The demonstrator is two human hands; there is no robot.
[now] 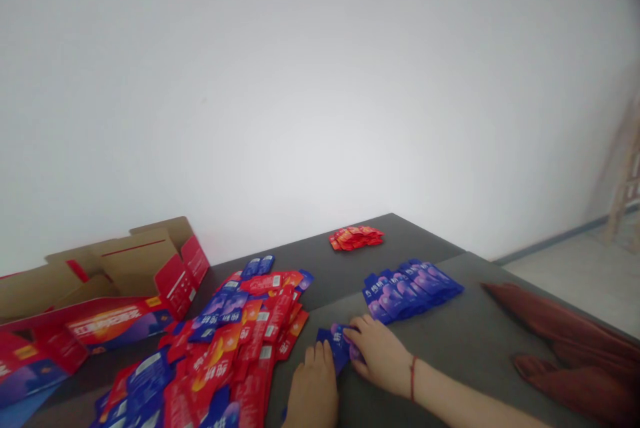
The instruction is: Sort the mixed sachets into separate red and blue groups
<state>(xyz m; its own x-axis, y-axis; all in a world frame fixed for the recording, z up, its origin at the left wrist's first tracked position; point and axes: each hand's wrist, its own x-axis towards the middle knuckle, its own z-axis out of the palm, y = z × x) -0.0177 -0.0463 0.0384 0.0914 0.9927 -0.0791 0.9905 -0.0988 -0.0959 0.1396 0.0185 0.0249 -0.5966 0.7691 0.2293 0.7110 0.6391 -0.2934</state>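
Between my two hands, low on the table, is a blue sachet [337,340] with white lettering. My left hand [314,385] is closed at its left edge, its fingertips on the sachet; a scrap of blue shows beside this hand, too hidden to name. Curled over the sachet's right side, my right hand [379,351] grips it, with a thin red cord at the wrist. Just beyond that hand lies an overlapping row of blue sachets [410,289]. To the left spreads a loose mixed heap of red and blue sachets [220,348].
A small stack of red sachets [356,237] sits near the far table edge. Opened red cardboard boxes [115,308] stand at left against the white wall [320,81]. Brown fabric or leather [575,348] lies at the right edge of the dark table [320,248].
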